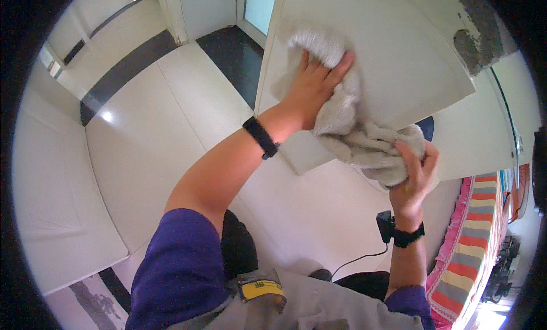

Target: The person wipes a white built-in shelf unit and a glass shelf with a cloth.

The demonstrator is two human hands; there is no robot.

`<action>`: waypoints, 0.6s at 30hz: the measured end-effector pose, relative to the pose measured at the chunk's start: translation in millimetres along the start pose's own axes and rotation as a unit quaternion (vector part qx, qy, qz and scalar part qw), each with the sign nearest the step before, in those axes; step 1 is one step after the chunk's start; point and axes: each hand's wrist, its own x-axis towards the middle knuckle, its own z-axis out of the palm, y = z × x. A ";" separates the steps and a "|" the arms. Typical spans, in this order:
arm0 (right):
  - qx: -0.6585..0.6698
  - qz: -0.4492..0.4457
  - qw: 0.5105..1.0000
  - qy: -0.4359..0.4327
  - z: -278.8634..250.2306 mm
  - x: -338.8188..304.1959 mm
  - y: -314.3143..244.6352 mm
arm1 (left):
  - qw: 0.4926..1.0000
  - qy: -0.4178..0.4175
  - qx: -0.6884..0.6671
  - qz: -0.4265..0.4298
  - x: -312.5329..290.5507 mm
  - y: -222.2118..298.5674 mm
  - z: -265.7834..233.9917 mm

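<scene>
A greyish-white towel [364,145] stretches between my two hands, bunched and folded. My left hand [316,90] presses part of it against a white panel [404,56], with the fingers stretched out and apart; folds of towel hide some fingertips. Lower and to the right, my right hand [415,173] closes round the gathered other end of the towel, its palm side partly hidden. That end hangs just below the panel's lower edge. Dark bands circle both my wrists, and a small black box with a cable sits by the right one.
Pale floor tiles [171,142] with dark border strips spread below and left. A white surface [68,176] stands at the left, a doorway at the upper left. On the right lies a striped cloth with a pink frill [476,233]. The black cable [359,257] hangs near my body.
</scene>
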 end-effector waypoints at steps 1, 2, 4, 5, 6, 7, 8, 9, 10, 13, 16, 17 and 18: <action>0.025 0.019 0.999 -0.012 11.4 -7.8 7.0 | 0.997 -0.066 -0.030 -0.026 -19.9 -1.6 7.1; 0.021 0.020 0.999 -0.014 18.6 -16.0 8.6 | 0.997 -0.066 -0.035 -0.025 -41.6 -7.9 16.2; -0.015 0.037 0.999 -0.015 28.7 -22.7 3.8 | 0.968 -0.205 -0.069 -0.128 -75.2 -20.0 19.4; 0.009 0.059 0.998 -0.020 32.8 -24.4 -1.0 | 0.969 -0.199 -0.070 -0.131 -77.7 -15.3 17.2; 0.008 0.053 0.998 -0.021 32.8 -24.5 -5.7 | 0.986 -0.128 -0.051 -0.093 -79.2 -10.6 14.7; 0.008 0.044 0.999 -0.008 31.9 -24.9 -9.9 | 0.996 -0.057 -0.031 -0.054 -77.9 -7.9 11.9; -0.003 0.033 0.999 0.004 25.9 -22.5 -11.5 | 0.997 -0.045 -0.040 -0.053 -63.3 -3.1 10.6; -0.003 0.029 0.999 0.021 21.2 -18.9 -15.8 | 0.995 -0.063 -0.054 -0.051 -43.5 2.3 2.8; -0.005 0.030 0.999 0.021 16.7 -13.4 -17.5 | 0.993 -0.086 -0.067 -0.048 -24.3 7.5 -7.6; -0.080 -0.006 0.989 0.122 4.8 5.1 -23.1 | 0.998 -0.031 -0.062 0.000 25.0 15.2 -25.6; -0.079 -0.019 0.982 0.169 1.9 26.4 -34.2 | 0.998 0.048 -0.049 0.008 15.8 9.0 -11.4; -0.099 -0.024 0.983 0.153 3.6 25.4 -33.6 | 0.997 0.044 -0.070 0.000 4.8 5.9 -4.5; -0.096 -0.024 0.984 0.149 9.3 22.8 -37.4 | 0.997 0.043 -0.070 -0.005 -13.9 -1.1 5.5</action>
